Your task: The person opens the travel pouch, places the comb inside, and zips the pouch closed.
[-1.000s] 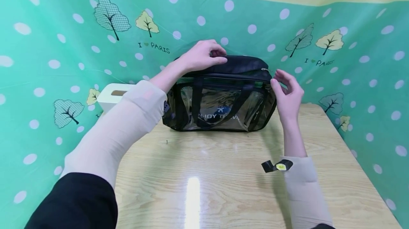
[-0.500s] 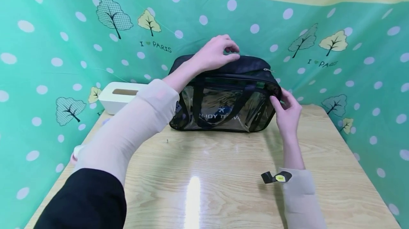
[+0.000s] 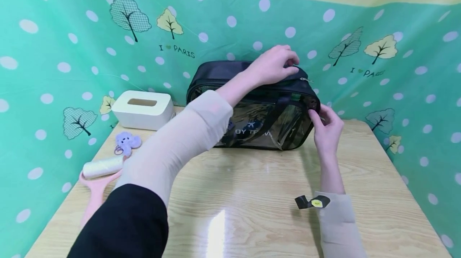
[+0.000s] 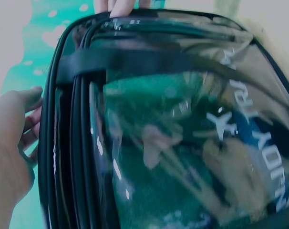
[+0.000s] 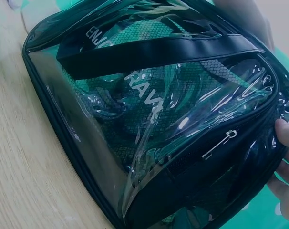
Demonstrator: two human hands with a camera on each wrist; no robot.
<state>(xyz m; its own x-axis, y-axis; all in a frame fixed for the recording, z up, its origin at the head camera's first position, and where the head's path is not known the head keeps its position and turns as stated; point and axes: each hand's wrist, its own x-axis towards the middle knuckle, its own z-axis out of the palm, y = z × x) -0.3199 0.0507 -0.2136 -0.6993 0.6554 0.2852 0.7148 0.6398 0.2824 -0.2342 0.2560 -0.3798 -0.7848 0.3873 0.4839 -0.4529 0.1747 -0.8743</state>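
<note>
A black travel bag (image 3: pixel 219 70) with clear plastic panels and black straps stands upright at the back of the table. The left hand (image 3: pixel 275 66) is over the bag's top near its right end, fingers bent; whatever lies between them is hidden. In the left wrist view, that hand (image 4: pixel 11 143) sits beside the bag's far top edge. The right hand (image 3: pixel 327 126) grips the bag's right upper side, thumb in front and fingers behind. A silver zipper pull (image 3: pixel 306 79) shows at the top right corner. Another zipper pull (image 5: pixel 221 144) hangs on the front pocket in the right wrist view.
A white tissue box (image 3: pixel 144 110) stands left of the bag. Before it lie a purple plush keychain (image 3: pixel 126 142) and a pink-handled lint roller (image 3: pixel 97 186), partly behind the left sleeve. Patterned green cloth (image 3: pixel 230 2) hangs behind the wooden table (image 3: pixel 266 194).
The left hand has travelled rightward along the bag's top. The right hand has moved down from the top corner to grip the side. The keychain and lint roller have come into view.
</note>
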